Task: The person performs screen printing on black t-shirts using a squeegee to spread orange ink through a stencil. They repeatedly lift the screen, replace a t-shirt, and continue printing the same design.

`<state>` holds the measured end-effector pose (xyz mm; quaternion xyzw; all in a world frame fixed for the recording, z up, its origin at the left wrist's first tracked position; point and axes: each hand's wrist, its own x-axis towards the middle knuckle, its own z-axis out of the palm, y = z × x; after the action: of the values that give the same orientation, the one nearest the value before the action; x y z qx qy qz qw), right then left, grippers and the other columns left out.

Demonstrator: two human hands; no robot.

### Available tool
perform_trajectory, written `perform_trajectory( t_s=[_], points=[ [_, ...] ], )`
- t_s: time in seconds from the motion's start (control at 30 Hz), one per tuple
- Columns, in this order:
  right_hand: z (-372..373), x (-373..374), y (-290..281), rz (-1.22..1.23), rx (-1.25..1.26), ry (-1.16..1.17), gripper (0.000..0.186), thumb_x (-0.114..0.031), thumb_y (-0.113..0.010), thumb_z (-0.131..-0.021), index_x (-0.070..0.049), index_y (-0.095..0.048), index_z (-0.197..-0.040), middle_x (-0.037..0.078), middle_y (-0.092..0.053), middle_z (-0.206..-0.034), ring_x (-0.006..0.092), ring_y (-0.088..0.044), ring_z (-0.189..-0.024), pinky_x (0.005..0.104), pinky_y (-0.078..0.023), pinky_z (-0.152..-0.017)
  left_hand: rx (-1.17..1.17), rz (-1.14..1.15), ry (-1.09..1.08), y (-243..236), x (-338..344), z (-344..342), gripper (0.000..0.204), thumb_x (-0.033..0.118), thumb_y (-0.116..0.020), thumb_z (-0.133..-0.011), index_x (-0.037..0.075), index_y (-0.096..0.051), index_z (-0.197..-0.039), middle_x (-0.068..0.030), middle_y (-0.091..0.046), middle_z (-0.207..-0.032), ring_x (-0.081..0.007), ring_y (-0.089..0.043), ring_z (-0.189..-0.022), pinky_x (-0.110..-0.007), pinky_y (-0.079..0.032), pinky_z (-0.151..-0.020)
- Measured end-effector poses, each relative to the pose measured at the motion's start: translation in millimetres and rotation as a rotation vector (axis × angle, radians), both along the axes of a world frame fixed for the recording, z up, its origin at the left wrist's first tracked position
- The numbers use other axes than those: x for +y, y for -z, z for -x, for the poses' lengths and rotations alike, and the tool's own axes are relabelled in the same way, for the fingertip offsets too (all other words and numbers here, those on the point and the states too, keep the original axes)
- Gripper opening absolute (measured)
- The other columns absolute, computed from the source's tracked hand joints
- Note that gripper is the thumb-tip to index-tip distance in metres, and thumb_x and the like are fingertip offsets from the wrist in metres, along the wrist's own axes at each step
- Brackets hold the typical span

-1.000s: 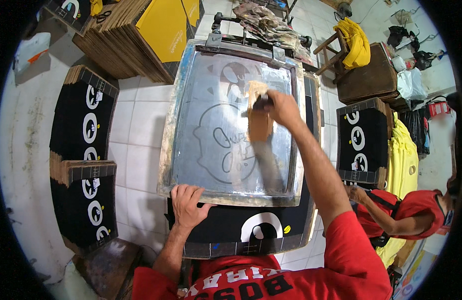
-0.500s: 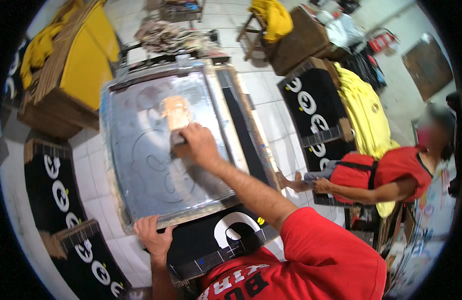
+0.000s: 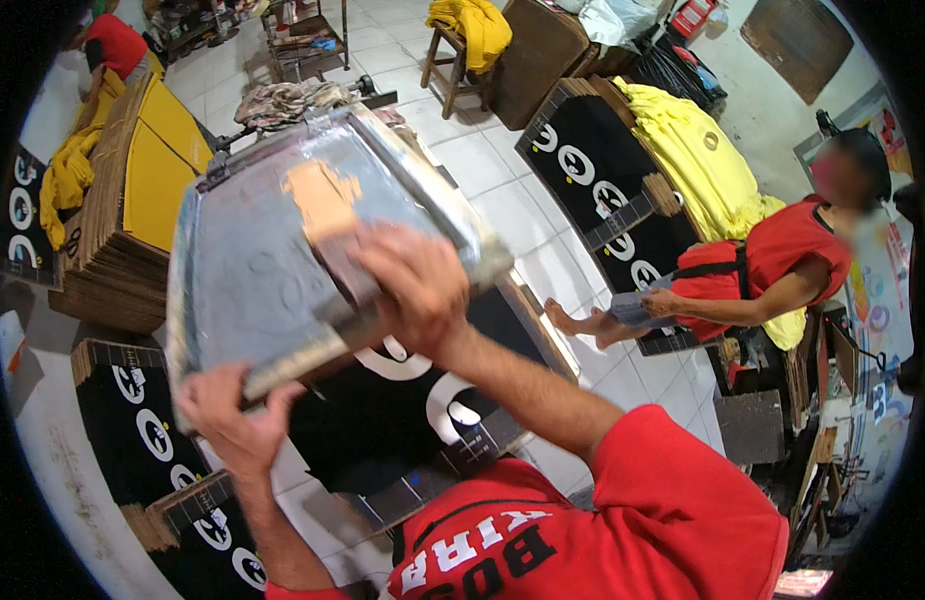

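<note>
A screen-printing frame (image 3: 295,368) is tilted, its near edge raised off the board beneath. My left hand (image 3: 233,418) is closed on that near edge at the left corner, thumb on the near side. My right hand (image 3: 415,285) grips a squeegee (image 3: 345,268) with a dark handle, over the grey mesh near the frame's right side. Peach-orange ink (image 3: 321,198) lies in a thick patch on the mesh just beyond the squeegee. Under the frame, black fabric (image 3: 383,430) printed with white rings is spread on the board. The frame hides its far part.
Stacked boards with black printed fabric stand at left (image 3: 133,410) and right (image 3: 593,165). Yellow cloth (image 3: 708,170) lies beside the right stack. A person in red (image 3: 763,265) sits at right; another person (image 3: 115,45) is at the far left. A stool (image 3: 453,65) holds yellow cloth.
The frame's near edge has risen from lying flat, uncovering more printed black fabric below. My left hand has gone up with it. My right hand still holds the squeegee, and the view has shifted.
</note>
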<state>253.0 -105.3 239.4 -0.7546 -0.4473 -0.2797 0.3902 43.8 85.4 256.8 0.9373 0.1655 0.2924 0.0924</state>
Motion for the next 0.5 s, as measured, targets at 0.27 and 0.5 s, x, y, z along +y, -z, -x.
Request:
perform_trajectory(
  t_s=[0.27,0.5],
  points=[
    [-90.5,77.5,-180.8,-0.075,-0.121,-0.075,0.011,-0.008,-0.065,-0.092,-0.002,-0.063,-0.100,0.021,-0.067,-0.095,0.0384,-0.067,-0.086,0.0477,-0.052,-0.073,-0.506,0.034,-0.401,54.0,87.6,66.9,0.064,0.014,-0.082,-0.090,-0.001,-0.053,-0.145,-0.0192,-0.057,-0.145,-0.0330,-0.054,-0.135,-0.046,-0.042,-0.115],
    [-132.1,122.8,-252.0,0.040,-0.121,0.177,0.045,-0.037,-0.072,-0.091,-0.012,-0.068,-0.129,0.019,-0.071,-0.124,0.0364,-0.067,-0.118,0.0460,-0.052,-0.102,0.072,1.649,-1.080,467.1,-19.0,270.7,0.034,0.028,-0.053,-0.106,0.002,-0.074,-0.108,-0.0099,-0.075,-0.107,-0.0230,-0.069,-0.102,-0.039,-0.055,-0.091]
  ],
)
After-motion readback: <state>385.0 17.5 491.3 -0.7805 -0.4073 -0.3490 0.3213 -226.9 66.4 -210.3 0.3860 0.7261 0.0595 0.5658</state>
